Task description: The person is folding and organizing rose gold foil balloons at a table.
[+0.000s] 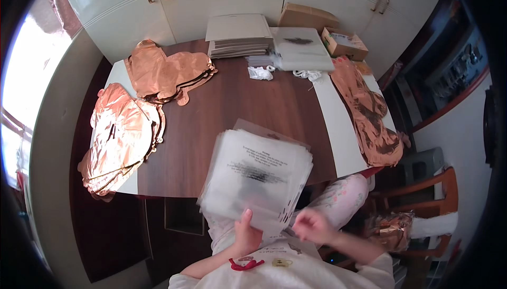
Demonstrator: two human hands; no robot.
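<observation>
A stack of clear plastic bags (pixel 237 183) with dark print rests against the table's near edge, tilted over my lap. My left hand (pixel 248 234) grips its lower edge, thumb on top and fingers hidden beneath. Close to the stack's lower right corner is my right hand (pixel 311 225), slightly blurred, with its fingers curled together. Whether a bag edge is between those fingers is hidden.
Copper foil balloons lie flat in piles at the far left (pixel 169 75), near left (pixel 121 136) and right (pixel 364 115) of the brown table (pixel 253 99). Grey-white boards (pixel 237 27), plastic bags (pixel 301 49) and a small cardboard box (pixel 346 46) line the back. A wooden chair (pixel 449 194) stands right.
</observation>
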